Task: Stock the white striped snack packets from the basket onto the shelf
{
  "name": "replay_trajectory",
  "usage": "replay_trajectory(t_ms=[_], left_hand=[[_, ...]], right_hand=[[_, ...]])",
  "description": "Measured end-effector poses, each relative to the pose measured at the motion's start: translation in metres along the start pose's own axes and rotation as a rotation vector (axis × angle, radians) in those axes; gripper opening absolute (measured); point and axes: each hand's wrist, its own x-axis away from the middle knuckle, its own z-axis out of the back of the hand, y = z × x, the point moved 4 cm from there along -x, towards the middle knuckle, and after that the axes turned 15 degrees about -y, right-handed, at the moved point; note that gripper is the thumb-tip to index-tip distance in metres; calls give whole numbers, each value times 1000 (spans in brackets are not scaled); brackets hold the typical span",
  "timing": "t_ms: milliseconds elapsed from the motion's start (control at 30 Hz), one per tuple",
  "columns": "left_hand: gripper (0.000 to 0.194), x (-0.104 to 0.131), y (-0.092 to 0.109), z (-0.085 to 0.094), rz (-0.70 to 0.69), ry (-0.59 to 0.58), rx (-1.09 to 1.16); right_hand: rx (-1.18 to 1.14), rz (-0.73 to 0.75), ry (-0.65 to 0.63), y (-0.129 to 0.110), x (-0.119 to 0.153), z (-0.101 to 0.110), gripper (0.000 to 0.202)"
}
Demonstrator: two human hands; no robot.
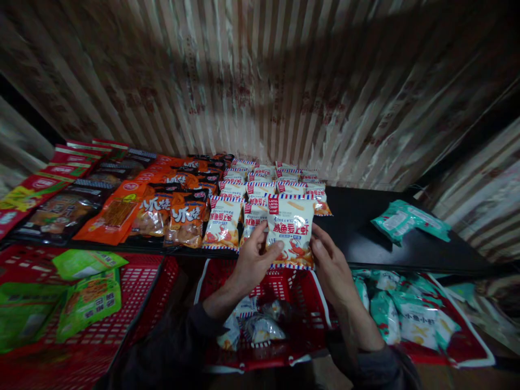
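A white snack bag (290, 227) with red lettering and a striped edge stands upright between my two hands, above the front edge of the shelf. My left hand (258, 260) pinches its left side with thumb and fingers. Its right side is gripped by my right hand (331, 260). Behind it, rows of matching white bags (222, 222) lie on the black shelf (357, 216). Below my hands, a red basket (309, 303) holds several more white bags (262, 327).
Orange snack bags (184, 219), dark bags (65, 211) and red bags (44, 187) fill the shelf's left. Teal packets (406, 219) lie at its right. Another red basket (142, 295) holds green bags (91, 298); a third (471, 346) holds teal bags (418, 319). Striped sheeting (260, 81) hangs behind.
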Motion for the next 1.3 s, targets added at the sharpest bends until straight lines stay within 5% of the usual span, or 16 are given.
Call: replay_trajectory(t_ms=[267, 633, 1067, 1300], left_hand=[[58, 4, -19, -15, 48, -137, 24], [61, 9, -33, -17, 18, -165, -29], [39, -1, -8, -11, 53, -88, 4], [36, 0, -2, 0, 85, 84, 27]], right_hand=[[-41, 22, 53, -6, 1, 2, 53], [-117, 50, 257, -9, 3, 4, 48], [-81, -9, 157, 0, 1, -10, 47], [-93, -45, 62, 3, 1, -13, 49]])
